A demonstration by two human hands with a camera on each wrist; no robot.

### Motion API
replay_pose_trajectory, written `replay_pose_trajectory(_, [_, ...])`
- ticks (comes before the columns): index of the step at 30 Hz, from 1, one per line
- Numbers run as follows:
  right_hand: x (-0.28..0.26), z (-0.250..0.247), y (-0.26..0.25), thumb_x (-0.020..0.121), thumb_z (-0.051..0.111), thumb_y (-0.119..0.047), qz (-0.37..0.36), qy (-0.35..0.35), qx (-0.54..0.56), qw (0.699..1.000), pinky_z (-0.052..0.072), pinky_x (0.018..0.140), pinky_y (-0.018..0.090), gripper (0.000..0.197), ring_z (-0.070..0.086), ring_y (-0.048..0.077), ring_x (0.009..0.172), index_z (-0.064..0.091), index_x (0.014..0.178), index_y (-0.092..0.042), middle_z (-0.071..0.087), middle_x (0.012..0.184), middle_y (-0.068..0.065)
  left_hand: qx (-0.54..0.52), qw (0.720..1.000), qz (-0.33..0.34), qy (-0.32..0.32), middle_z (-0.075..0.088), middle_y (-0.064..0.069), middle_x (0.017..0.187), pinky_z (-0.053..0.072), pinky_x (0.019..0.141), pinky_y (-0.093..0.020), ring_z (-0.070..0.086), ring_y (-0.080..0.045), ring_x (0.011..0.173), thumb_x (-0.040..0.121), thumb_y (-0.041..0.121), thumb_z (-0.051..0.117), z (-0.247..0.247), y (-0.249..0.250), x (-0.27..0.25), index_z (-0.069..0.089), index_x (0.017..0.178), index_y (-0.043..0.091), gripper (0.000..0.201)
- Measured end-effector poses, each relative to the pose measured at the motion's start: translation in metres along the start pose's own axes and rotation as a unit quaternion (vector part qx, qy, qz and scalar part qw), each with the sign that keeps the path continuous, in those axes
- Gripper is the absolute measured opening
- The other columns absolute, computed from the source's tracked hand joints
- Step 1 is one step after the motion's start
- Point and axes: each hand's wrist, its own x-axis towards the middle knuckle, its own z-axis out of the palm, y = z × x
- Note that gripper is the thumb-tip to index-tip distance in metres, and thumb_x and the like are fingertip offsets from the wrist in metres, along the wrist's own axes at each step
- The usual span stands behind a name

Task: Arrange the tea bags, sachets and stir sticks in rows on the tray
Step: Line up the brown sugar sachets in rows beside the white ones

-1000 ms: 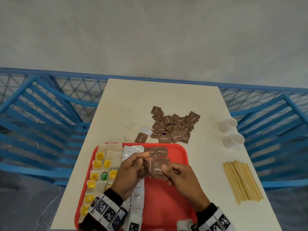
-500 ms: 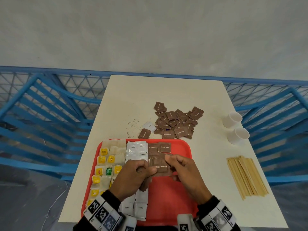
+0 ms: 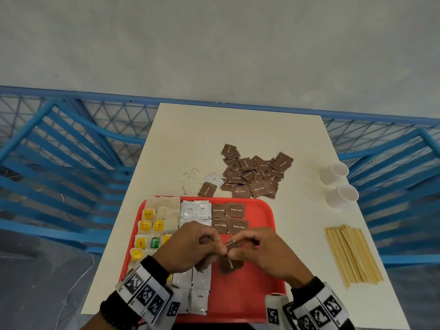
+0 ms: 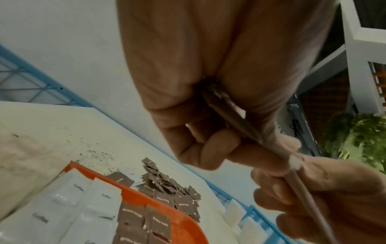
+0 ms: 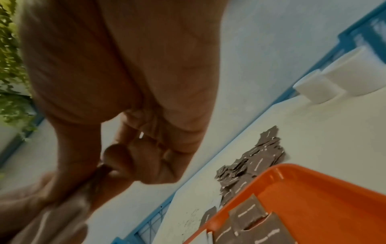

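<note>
Left hand and right hand: fingers pinching brown sugar sachets above red tray. Bare tray floor right of placed rows, up to right rim.

Head view: even, diffuse light, moderately bright; shadows soft and faint. No glare. Straight blue railings bow toward the edges from wide-angle distortion. Wrist views: dimmer, colours muted. Near hands blurred and out of focus; left hand and right hand fill the frames.
</note>
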Motion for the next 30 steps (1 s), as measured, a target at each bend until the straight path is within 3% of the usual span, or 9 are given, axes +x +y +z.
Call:
replay_pose_trajectory(3, [0.004,0.004,-0.003,0.083,0.078,-0.013,0.011,0.023,0.084,0.996,0.039,0.053,0.014,0.007,0.048,0.001,0.05,0.074,0.088,-0.01,0.062,0.058,-0.01,-0.019,0.997,0.013,0.073,0.065,-0.01,0.055,0.049,0.049,-0.029,0.057,-0.016,0.046,0.091,0.015,0.07,-0.003,0.002,0.005,0.071,0.078,0.009,0.015])
replay_pose_trajectory(6, [0.006,0.006,0.006,0.085,0.074,-0.007,0.048,0.103,0.219,0.969,0.046,0.052,0.016,0.007,0.057,0.009,0.052,0.07,0.087,-0.002,0.067,0.065,0.009,-0.078,0.984,-0.005,0.158,0.066,-0.009,0.059,0.051,0.051,-0.032,0.06,-0.019,0.05,0.092,0.013,0.068,0.0,-0.006,0.005,0.072,0.078,0.01,0.015])
replay_pose_trajectory(12, [0.008,0.028,0.023,0.078,0.074,-0.006,0.112,0.131,0.367,0.914,0.053,0.054,0.019,0.012,0.067,0.016,0.057,0.064,0.083,0.0,0.07,0.072,0.017,-0.025,0.989,-0.013,0.144,0.074,0.006,0.075,0.047,0.065,-0.014,0.063,0.0,0.067,0.091,0.025,0.07,0.025,-0.032,0.001,0.077,0.083,0.024,0.011])
replay_pose_trajectory(17, [-0.002,0.026,0.036,0.084,0.072,-0.021,0.124,0.058,0.233,0.963,0.048,0.051,0.021,0.018,0.064,0.017,0.053,0.066,0.08,-0.004,0.07,0.071,0.011,0.014,0.994,-0.032,0.108,0.074,0.002,0.075,0.047,0.066,-0.019,0.065,-0.006,0.067,0.092,0.029,0.069,0.018,-0.054,0.002,0.077,0.079,0.021,0.016])
replay_pose_trajectory(21, [-0.003,0.022,0.034,0.092,0.068,-0.016,0.094,0.017,0.128,0.987,0.043,0.056,0.014,0.005,0.056,-0.001,0.056,0.072,0.088,-0.016,0.066,0.061,-0.01,0.051,0.996,-0.04,0.06,0.074,0.006,0.073,0.046,0.066,-0.015,0.064,-0.004,0.069,0.092,0.028,0.07,0.015,-0.065,0.008,0.074,0.073,0.029,0.019])
replay_pose_trajectory(24, [0.022,0.02,0.053,0.087,0.074,-0.022,0.109,0.154,0.031,0.982,0.043,0.061,0.018,0.006,0.054,-0.003,0.054,0.074,0.081,-0.02,0.066,0.061,-0.012,0.058,0.995,-0.055,0.061,0.074,0.003,0.071,0.047,0.066,-0.016,0.067,-0.01,0.069,0.092,0.029,0.07,0.019,-0.071,0.014,0.074,0.072,0.028,0.02])
replay_pose_trajectory(26, [0.046,0.015,0.075,0.08,0.08,-0.025,0.127,0.245,-0.087,0.957,0.04,0.064,0.013,0.013,0.057,0.001,0.067,0.067,0.084,-0.026,0.065,0.075,-0.011,0.058,0.993,-0.063,0.079,0.074,0.001,0.07,0.045,0.063,-0.015,0.066,-0.011,0.066,0.091,0.028,0.07,0.019,-0.076,0.013,0.075,0.072,0.023,0.021])
replay_pose_trajectory(28, [0.065,0.014,0.096,0.076,0.082,-0.022,0.116,0.233,-0.165,0.951,0.038,0.071,0.01,0.029,0.055,0.006,0.081,0.062,0.098,-0.025,0.06,0.093,-0.008,0.055,0.992,-0.071,0.092,0.073,0.001,0.07,0.044,0.062,-0.013,0.063,-0.006,0.064,0.091,0.027,0.07,0.018,-0.081,0.009,0.075,0.072,0.023,0.021])
replay_pose_trajectory(30, [0.075,0.014,0.109,0.077,0.081,-0.019,0.098,0.193,-0.212,0.953,0.044,0.083,0.02,0.037,0.054,0.009,0.088,0.063,0.108,-0.02,0.054,0.104,-0.005,0.056,0.99,-0.081,0.1,0.073,0.002,0.07,0.044,0.062,-0.013,0.062,-0.003,0.064,0.091,0.026,0.07,0.015,-0.084,0.005,0.076,0.073,0.02,0.02])
